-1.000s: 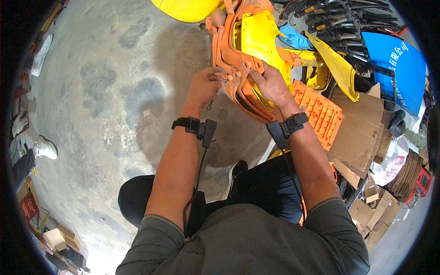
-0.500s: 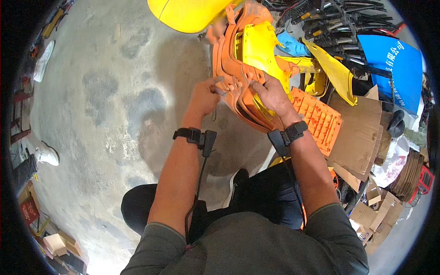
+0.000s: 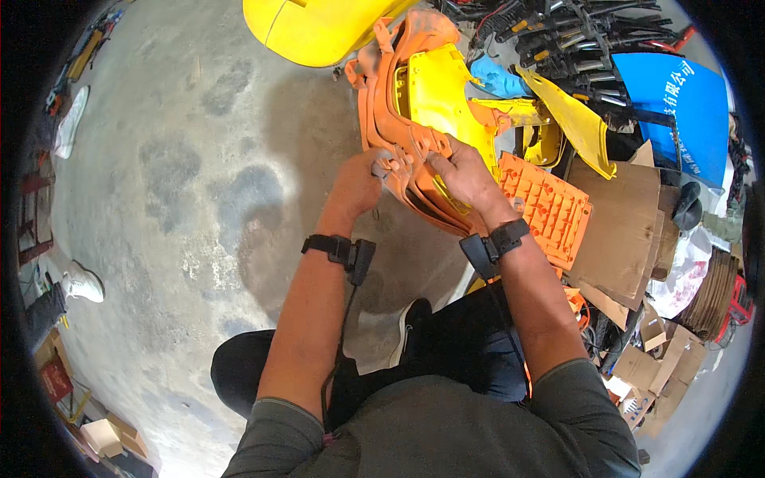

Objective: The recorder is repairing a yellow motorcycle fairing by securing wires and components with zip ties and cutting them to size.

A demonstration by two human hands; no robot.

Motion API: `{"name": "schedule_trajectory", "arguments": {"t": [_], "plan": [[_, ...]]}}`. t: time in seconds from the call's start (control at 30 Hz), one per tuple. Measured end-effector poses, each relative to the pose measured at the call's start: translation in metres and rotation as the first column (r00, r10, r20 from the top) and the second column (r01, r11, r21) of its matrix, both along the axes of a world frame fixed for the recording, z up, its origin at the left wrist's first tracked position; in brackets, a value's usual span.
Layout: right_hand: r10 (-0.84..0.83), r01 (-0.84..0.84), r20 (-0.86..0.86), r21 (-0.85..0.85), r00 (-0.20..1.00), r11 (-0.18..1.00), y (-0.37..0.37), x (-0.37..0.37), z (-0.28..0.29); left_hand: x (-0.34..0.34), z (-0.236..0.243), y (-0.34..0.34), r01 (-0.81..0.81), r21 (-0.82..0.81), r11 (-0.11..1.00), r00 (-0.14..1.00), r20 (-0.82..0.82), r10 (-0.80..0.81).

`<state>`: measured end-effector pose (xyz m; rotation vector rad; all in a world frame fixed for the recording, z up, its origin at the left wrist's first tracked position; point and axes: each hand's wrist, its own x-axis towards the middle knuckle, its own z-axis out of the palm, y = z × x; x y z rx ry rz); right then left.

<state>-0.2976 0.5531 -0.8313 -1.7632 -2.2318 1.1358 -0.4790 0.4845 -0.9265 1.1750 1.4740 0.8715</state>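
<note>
Several curved orange plastic panels [image 3: 386,111], nested together, are held up in front of me. My left hand [image 3: 357,185] is closed on their near left edge, beside some small tabs; most of its fingertips are hidden. Across the near part of the panels lies my right hand [image 3: 470,177], its thumb on the top and its other fingers partly out of sight. A yellow plastic panel [image 3: 438,88] rests against the far right side of the orange ones. Beyond the stack, a large yellow curved shell [image 3: 315,36] sits on the floor.
To the right are an orange ribbed panel [image 3: 550,207], brown cardboard [image 3: 613,231], a yellow strip-like panel [image 3: 570,123] and a blue board [image 3: 673,103]. Black metal parts [image 3: 574,60] are piled farther back. A white shoe [image 3: 82,283] of another person shows at the left.
My left hand has closed further round the tabbed edge, its fingers now tucked from sight. The whole view has shifted slightly; the panels remain in both hands.
</note>
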Motion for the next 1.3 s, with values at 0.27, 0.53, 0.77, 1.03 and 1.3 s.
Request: {"name": "schedule_trajectory", "arguments": {"t": [0.27,0.53,0.77,1.03,1.3], "plan": [[-0.023,0.024,0.042,-0.011,0.999,1.000,-0.003,0.001,-0.006,-0.003,0.007,-0.002,-0.032,-0.151,0.988,0.999,-0.005,0.031],[0.044,-0.046,0.037,0.041,0.998,0.998,-0.004,0.007,-0.009,0.001,0.009,-0.004,-0.017,-0.039,0.999,0.984,-0.181,0.010],[0.049,-0.050,0.033,0.038,0.998,0.998,-0.009,0.003,0.000,0.007,-0.005,-0.013,-0.109,-0.033,0.993,0.994,0.003,0.109],[0.075,-0.077,0.054,0.053,0.996,0.996,-0.018,0.010,-0.002,0.023,-0.012,-0.023,-0.163,-0.094,0.982,0.977,0.120,0.173],[0.101,-0.103,0.039,0.066,0.994,0.992,-0.016,0.017,-0.007,0.023,-0.020,-0.024,-0.154,-0.047,0.987,0.978,0.137,0.159]]}}
